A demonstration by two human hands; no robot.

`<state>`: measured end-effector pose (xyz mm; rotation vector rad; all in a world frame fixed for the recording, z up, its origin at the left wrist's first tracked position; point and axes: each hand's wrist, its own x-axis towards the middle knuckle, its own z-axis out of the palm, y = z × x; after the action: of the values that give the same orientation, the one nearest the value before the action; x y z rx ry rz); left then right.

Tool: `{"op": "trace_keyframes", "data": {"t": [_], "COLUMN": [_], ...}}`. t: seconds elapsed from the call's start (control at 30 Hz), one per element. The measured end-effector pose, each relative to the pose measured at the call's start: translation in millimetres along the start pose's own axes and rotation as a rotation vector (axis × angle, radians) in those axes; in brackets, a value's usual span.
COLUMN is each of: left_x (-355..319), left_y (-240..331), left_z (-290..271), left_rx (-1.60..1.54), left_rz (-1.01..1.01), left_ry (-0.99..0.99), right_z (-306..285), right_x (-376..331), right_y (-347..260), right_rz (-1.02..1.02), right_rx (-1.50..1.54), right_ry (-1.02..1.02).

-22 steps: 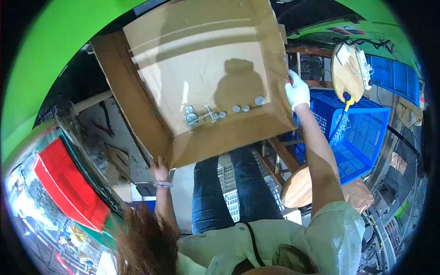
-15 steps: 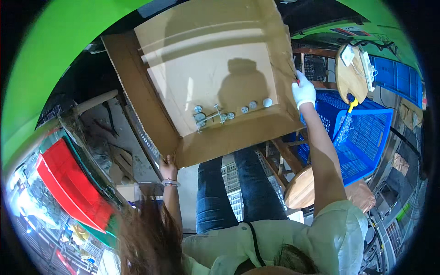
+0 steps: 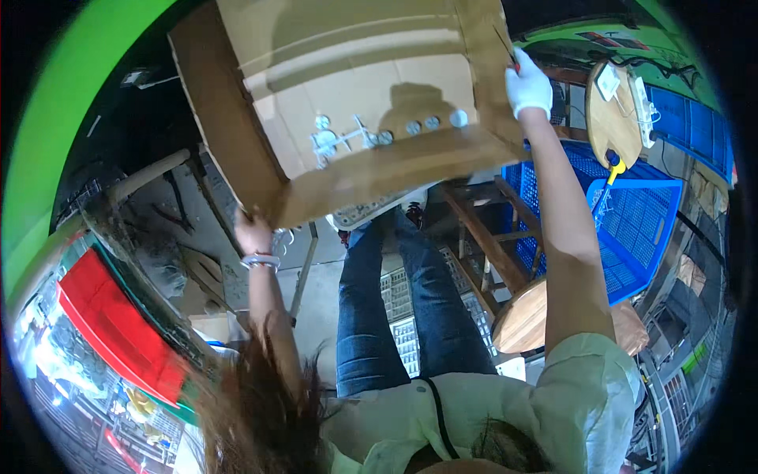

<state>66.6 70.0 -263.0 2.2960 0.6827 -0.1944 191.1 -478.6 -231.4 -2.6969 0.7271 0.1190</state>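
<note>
An open cardboard box (image 3: pixel 339 186) is held out in front of me, tilted so its inside faces me. Several small grey metal-looking parts (image 3: pixel 328 142), some round and some branched, lie inside along its near wall. My left hand (image 3: pixel 253 235), bare with a pale bracelet at the wrist, grips the box's near left corner. On the right side, my right hand (image 3: pixel 529 85) in a white glove is closed on the upper edge of the wall. Something small and red shows at the gloved fingers; its kind is unclear.
A blue plastic crate (image 3: pixel 632 229) stands at the right, with a yellow-and-blue handled tool (image 3: pixel 614 175) in it. Round wooden stools (image 3: pixel 525 316) are near my right side. A red bin (image 3: pixel 118 324) is at the left. A light tray (image 3: pixel 371 212) sits below the box by my feet.
Both hands have carried the box up and away from me, uncovering the tray and my feet below. The parts inside have shifted along with it.
</note>
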Motion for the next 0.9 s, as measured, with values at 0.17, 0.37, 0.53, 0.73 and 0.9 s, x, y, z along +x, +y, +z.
{"op": "trace_keyframes", "data": {"t": [0.17,0.37,0.53,0.73,0.9], "left_x": [77.0,162.4,111.1,10.4,53.6], "left_y": [70.5,41.1,52.0,126.6,153.9], "left_z": [16.1,1.5,30.6,83.8,130.4], "left_rx": [-0.107,-0.018,-0.856,-1.426,-1.396], "left_rz": [0.162,0.006,-0.311,-0.624,-0.416], "left_ry": [0.188,0.164,0.029,-0.681,-0.588], "right_z": [7.7,18.8,30.1,42.3,34.7], "right_x": [56.9,26.4,-34.0,-8.8,4.6], "right_y": [-22.4,-45.0,8.1,13.2,5.3], "right_rz": [-0.146,0.163,0.402,0.396,0.262], "right_rx": [0.187,-0.059,0.12,0.376,0.815], "right_ry": [0.289,-0.086,-0.086,-0.039,0.043]}}
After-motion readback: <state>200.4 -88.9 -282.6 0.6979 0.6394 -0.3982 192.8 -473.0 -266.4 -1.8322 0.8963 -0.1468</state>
